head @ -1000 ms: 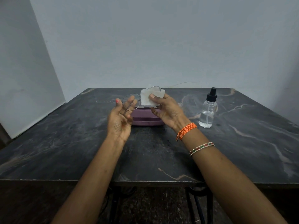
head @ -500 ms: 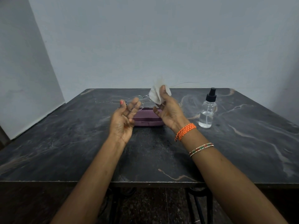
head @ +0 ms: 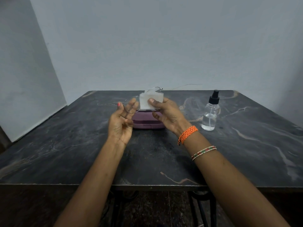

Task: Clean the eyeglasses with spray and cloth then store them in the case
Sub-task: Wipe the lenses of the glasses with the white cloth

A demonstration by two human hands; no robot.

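Dim, even light, soft shadows, wide-angle bending at the edges.

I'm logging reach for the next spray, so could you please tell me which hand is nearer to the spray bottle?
Right. The right hand, pressing the cloth, is just left of the spray bottle; the left hand, holding the eyeglasses, is farther left.

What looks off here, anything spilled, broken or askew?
Nothing stands out. Left hand holds the glasses while the right hand presses the cloth over one lens. The bottle stands upright and capped, no puddle around it. The case lies shut on the table.
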